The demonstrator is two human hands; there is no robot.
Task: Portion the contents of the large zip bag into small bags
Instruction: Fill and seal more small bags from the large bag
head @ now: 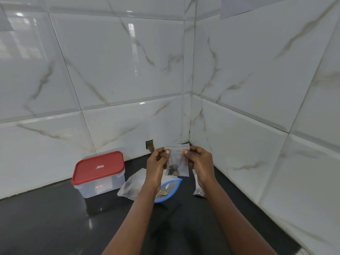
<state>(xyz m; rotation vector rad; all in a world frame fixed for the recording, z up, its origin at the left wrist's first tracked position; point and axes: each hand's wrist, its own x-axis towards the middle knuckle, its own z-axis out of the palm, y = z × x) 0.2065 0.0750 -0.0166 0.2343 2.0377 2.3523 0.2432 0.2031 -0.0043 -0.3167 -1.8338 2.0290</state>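
I hold a small clear zip bag upright above the dark counter, with a few dark pieces settled at its bottom. My left hand pinches its top left corner and my right hand pinches its top right corner. Below them lies the large zip bag with a blue edge, flat on the counter and partly hidden by my left forearm. Another clear bag with dark contents lies left of it. A further small filled bag lies to the right, behind my right wrist.
A clear plastic box with a red lid stands on the black counter at the left. White marble-look tiled walls meet in a corner just behind the bags. A small hole in the tiles sits near the counter.
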